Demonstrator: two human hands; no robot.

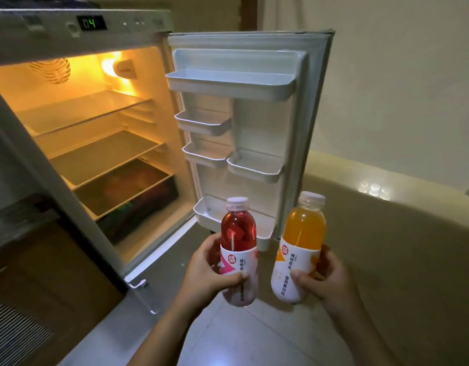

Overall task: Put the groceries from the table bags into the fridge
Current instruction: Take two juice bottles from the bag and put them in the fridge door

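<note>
Left hand: the left hand [207, 273] grips the red drink bottle [238, 249] round its lower label, thumb across the front, fingers wrapped behind.
Right hand: the right hand [324, 280] grips the orange drink bottle [299, 247] at its lower half, thumb on the label.
Bottles: both stand roughly upright with white caps on, side by side with a gap between them, held in front of the fridge door's bottom bin [215, 217].
Fridge: the fridge [77, 35] is lit inside, and its display [92, 23] reads 04.
Door: the fridge door [254, 122] is swung wide to the right, its far edge near the cream wall [400, 88].
Open room: the top door shelf [230, 84], three small door bins [203, 124] and the bottom bin show bare white plastic; the glass shelves [96, 151] show bare surfaces.
Hard to make out: a dark crisper drawer [138, 204] under the lowest shelf holds something dim and reddish that cannot be identified.
Cut off: both forearms run out of the bottom edge; the wooden cabinet [43, 273] at left is cropped.
Hidden: the red bottle covers part of the bottom bin's front rim.
</note>
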